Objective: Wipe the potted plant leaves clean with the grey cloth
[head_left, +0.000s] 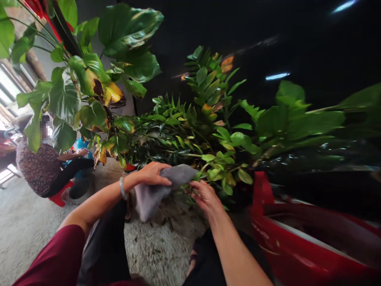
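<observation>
While your left hand [154, 174] is clamping the grey cloth [157, 194] near the centre of the frame, your right hand [206, 197] is bending its fingers just beside the cloth's tip, at the low leaves [216, 174]. I cannot tell whether these fingers are pinching a leaf or only touching it. Below the left hand, the cloth is hanging partly loose, and the rough floor [166, 244] is showing behind it. In my judgement, a leaf could be tearing if your two hands are pulling in different directions. The loose end could also be catching among the leaves, because nothing is holding it. At the lower right, the red tub [293, 244] is standing close, so a wide swing of your right arm [235, 250] could be knocking it.
</observation>
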Motion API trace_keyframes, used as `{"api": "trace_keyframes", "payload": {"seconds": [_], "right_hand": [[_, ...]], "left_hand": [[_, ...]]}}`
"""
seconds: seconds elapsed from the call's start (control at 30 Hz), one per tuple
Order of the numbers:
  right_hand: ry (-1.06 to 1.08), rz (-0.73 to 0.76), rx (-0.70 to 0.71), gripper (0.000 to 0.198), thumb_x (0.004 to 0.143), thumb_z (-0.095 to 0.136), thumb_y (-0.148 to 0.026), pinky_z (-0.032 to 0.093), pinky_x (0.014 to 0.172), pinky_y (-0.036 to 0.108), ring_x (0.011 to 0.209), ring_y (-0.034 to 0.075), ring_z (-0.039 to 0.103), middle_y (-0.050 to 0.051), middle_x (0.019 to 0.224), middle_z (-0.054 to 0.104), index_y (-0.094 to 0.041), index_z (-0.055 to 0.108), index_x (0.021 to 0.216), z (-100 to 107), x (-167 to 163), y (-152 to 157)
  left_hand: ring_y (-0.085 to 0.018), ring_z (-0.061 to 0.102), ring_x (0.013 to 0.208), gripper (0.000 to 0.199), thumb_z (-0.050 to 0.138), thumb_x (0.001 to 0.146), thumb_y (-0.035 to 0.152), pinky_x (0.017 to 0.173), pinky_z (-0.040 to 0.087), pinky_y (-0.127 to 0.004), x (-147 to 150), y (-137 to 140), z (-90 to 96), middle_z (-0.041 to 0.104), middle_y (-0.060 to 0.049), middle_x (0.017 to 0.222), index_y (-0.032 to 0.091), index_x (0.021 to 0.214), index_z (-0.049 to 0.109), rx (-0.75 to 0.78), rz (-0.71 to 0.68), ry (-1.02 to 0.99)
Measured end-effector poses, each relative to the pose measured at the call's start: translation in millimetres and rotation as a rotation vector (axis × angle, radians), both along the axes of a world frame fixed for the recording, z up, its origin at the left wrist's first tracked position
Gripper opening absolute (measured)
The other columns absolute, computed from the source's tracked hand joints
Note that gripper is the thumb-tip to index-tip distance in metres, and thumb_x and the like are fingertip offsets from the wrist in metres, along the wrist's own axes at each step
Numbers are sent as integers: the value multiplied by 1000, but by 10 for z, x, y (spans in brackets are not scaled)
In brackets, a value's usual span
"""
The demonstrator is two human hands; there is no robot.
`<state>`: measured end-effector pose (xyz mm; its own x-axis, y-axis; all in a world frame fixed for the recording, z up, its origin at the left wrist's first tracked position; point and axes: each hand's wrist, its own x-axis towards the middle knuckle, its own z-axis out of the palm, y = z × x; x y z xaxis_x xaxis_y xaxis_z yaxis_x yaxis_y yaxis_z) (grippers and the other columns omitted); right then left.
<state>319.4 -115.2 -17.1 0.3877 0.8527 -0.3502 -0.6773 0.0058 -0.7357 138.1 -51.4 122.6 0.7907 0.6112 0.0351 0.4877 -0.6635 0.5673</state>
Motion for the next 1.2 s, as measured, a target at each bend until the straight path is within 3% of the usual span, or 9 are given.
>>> {"api": "trace_keyframes", "payload": {"seconds": [0.23, 0.37, 0.5, 0.6, 0.73, 0.9, 1.03, 1.1, 1.2], "right_hand": [[36, 10, -27, 29, 49, 72, -6, 57, 49, 26, 56, 17, 69, -2, 66, 74, -22, 54, 64, 20, 19, 4], [58, 15, -35, 26, 48, 71, -6, 56, 46, 26, 54, 17, 68, -2, 65, 73, -22, 59, 65, 30, -4, 57], [71, -8, -57, 28, 48, 73, -6, 52, 40, 23, 48, 15, 64, -5, 58, 70, -23, 56, 62, 7, 15, 57], [73, -19, -69, 30, 47, 74, -6, 51, 39, 23, 44, 14, 62, -6, 53, 67, -23, 53, 60, -20, 50, 27], [69, -8, -61, 28, 49, 73, -5, 54, 42, 24, 51, 16, 66, -2, 63, 73, -22, 58, 64, -40, 58, 21], [77, -9, -38, 27, 50, 73, -4, 55, 43, 24, 53, 16, 67, -2, 62, 73, -22, 58, 64, -41, 15, 74], [73, -14, -35, 30, 48, 76, -4, 52, 37, 24, 47, 16, 64, -4, 57, 70, -22, 54, 60, -62, 19, 78], [67, -20, -34, 33, 47, 76, -3, 52, 36, 24, 45, 15, 63, -5, 55, 69, -23, 52, 58, -81, 36, 67], [55, -26, -32, 32, 47, 76, -4, 53, 36, 23, 45, 15, 63, -3, 57, 70, -22, 54, 59, -116, 54, 65]], "left_hand": [[-25, 64, 106, 55, 73, 70, 26, 95, 49, -31, -303, 109, 524, 71, -3, 115, 18, 124, 65, 110, 207, -286], [-24, 64, 107, 58, 72, 73, 27, 96, 49, -33, 4, 233, 231, 70, -4, 118, 18, 129, 61, 217, 354, -276], [-27, 68, 97, 56, 78, 67, 29, 85, 52, -32, -107, -36, -51, 74, -3, 106, 20, 121, 68, 46, 138, 31], [-25, 69, 95, 54, 76, 70, 31, 83, 53, -29, -348, -227, 154, 74, -1, 106, 21, 122, 68, -31, 22, -7], [-25, 63, 111, 59, 73, 71, 29, 99, 47, -31, -367, -65, 556, 69, -3, 121, 19, 129, 63, 150, 192, -279], [-26, 59, 120, 62, 71, 73, 25, 106, 43, -36, -197, 246, 233, 64, -6, 130, 18, 133, 58, 319, 454, -340], [-26, 64, 110, 58, 73, 71, 28, 98, 48, -35, -446, -54, -119, 69, -5, 120, 19, 128, 63, 135, 157, -40], [-24, 66, 106, 56, 72, 73, 29, 95, 50, -32, -607, -239, -56, 71, -2, 117, 22, 128, 63, 67, 19, -6], [-23, 64, 109, 56, 72, 74, 28, 97, 49, -31, -706, -263, 256, 69, -2, 120, 22, 128, 63, 105, 88, -168]]}}
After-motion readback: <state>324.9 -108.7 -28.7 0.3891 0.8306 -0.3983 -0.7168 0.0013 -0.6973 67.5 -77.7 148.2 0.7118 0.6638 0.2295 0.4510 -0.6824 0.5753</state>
